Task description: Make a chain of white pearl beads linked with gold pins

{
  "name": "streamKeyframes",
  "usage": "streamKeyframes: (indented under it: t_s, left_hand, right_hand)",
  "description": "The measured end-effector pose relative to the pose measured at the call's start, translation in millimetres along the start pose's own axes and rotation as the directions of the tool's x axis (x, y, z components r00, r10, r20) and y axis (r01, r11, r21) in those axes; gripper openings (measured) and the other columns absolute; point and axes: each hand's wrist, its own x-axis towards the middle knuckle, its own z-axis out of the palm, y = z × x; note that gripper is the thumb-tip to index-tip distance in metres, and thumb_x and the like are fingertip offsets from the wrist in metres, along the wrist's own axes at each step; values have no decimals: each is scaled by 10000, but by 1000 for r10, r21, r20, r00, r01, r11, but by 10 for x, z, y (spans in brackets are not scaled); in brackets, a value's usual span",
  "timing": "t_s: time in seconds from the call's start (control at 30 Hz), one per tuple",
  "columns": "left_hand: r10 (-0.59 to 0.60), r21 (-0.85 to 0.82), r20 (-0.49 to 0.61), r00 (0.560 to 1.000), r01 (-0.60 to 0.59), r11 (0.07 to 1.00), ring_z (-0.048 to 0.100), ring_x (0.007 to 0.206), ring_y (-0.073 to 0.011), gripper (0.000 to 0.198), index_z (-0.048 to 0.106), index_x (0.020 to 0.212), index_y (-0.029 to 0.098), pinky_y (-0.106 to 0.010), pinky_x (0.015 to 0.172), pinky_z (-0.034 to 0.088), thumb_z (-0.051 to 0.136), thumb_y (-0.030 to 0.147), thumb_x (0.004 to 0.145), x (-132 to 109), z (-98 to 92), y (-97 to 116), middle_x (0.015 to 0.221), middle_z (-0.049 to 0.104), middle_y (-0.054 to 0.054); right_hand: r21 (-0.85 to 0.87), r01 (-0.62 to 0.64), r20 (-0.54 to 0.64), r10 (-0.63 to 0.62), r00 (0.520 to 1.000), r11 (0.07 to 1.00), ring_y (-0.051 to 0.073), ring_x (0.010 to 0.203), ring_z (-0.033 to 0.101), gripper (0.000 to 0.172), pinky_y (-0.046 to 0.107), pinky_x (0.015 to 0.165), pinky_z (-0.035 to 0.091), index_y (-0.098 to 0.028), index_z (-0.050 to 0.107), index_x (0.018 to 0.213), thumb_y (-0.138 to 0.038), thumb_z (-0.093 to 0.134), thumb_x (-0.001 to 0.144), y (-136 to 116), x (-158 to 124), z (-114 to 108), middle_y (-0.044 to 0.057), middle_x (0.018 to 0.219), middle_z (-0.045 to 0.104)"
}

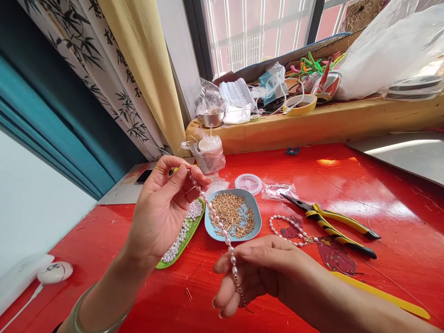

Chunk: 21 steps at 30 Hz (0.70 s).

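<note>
A strand of pearly beads and small gold beads (215,217) stretches slantwise between my two hands, ending in a short, thin chain (240,291). My left hand (166,199) pinches its upper end between thumb and fingertips; a fine wire sticks out past the fingers. Lower down, my right hand (256,273) has the strand passing between thumb and index finger, its other fingers loosely curled beneath the chain end. Behind the strand sits a blue dish (256,226) of gold beads. A green tray (194,233) of pearly beads is partly hidden by my left hand.
Yellow-black pliers (333,224) lie right of the dish, near a finished-looking pearl strand (274,226) and a yellow strip (381,296). A round clear lid (248,184) and a bagged cup (210,155) stand behind. Tape (301,105) and clutter line the windowsill.
</note>
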Motion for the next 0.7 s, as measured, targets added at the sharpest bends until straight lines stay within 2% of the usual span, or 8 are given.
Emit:
streamKeyframes:
  t_s: [0.17, 0.5, 0.7]
  left_hand:
    - [23, 6, 10, 1000, -24, 1000, 644, 660, -85, 164, 601, 721, 202, -148, 661, 538, 528, 118, 841, -18, 2, 31, 675, 640, 30]
    - [42, 31, -10, 999, -41, 999, 638, 665, -89, 258, 594, 721, 199, -168, 666, 545, 429, 77, 876, -47, 11, 63, 668, 634, 27]
    - [-3, 16, -23, 1000, 4, 1000, 619, 647, -92, 246, 603, 721, 167, -176, 661, 543, 430, 77, 871, -82, 30, 82, 648, 616, 11]
  right_hand:
    - [37, -19, 15, 18, 1000, 999, 145, 653, 681, 288, 259, 674, 461, -82, 690, 826, -315, 520, 808, -9, -9, 17, 116, 759, 727]
    - [88, -31, 30, 29, 999, 996, 146, 656, 664, 241, 279, 702, 457, -79, 679, 802, -288, 564, 765, -11, -15, 45, 112, 753, 711]
    - [131, -19, 0, 19, 1000, 991, 134, 652, 653, 223, 274, 711, 449, -77, 664, 789, -269, 552, 788, 5, 2, -2, 99, 730, 698]
